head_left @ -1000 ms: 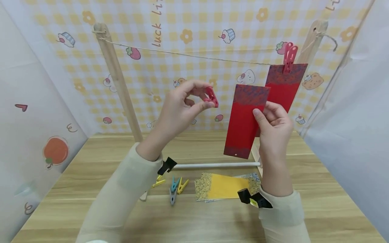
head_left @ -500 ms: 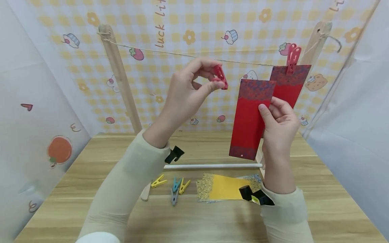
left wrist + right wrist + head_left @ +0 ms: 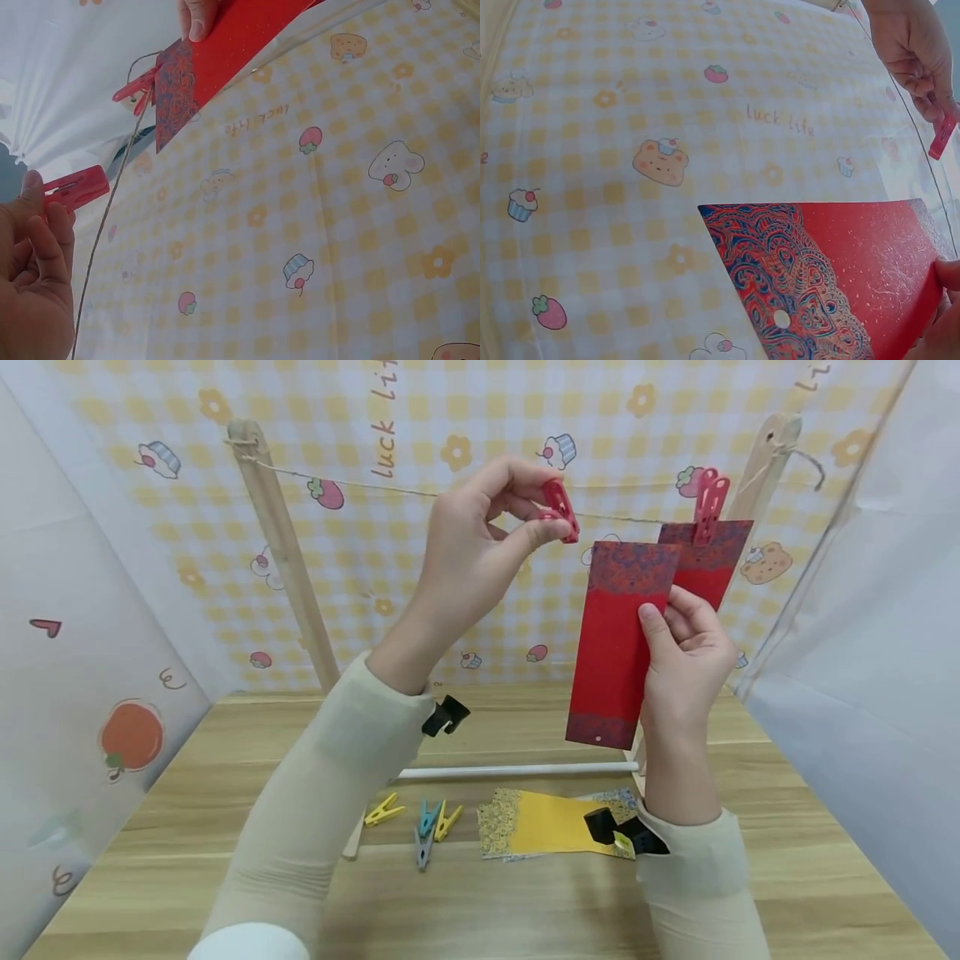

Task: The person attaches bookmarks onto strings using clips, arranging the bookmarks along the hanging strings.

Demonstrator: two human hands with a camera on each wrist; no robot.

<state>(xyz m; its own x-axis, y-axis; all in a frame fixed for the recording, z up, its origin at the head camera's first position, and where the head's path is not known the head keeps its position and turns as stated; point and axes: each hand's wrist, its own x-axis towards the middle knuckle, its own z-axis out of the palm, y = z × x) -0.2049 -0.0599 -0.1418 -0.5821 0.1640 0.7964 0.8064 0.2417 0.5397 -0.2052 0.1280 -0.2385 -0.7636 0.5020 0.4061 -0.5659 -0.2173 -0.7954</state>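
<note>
My left hand (image 3: 476, 547) pinches a red clothespin (image 3: 562, 511) between thumb and fingers, up near the string (image 3: 375, 485). In the left wrist view the same clothespin (image 3: 76, 187) lies close to the string, its jaws not on any card. With thumb in front and fingers behind, my right hand (image 3: 686, 652) holds a red card (image 3: 611, 652) by its right edge, upright below the string. That card (image 3: 870, 262) has patterned ends and a small hole, seen in the right wrist view. Behind it another red card (image 3: 708, 556) hangs from the string under a second red clothespin (image 3: 710, 506).
Wooden posts (image 3: 288, 552) at left and right carry the string. On the table lie yellow, teal and grey clothespins (image 3: 423, 846), a stack of patterned cards with a yellow one (image 3: 555, 822) on top, and a white rod (image 3: 517, 769). A checked cloth (image 3: 390, 552) forms the backdrop.
My left hand has risen with the red clothespin to the height of the string and moved right. My right hand has raised the red card slightly.
</note>
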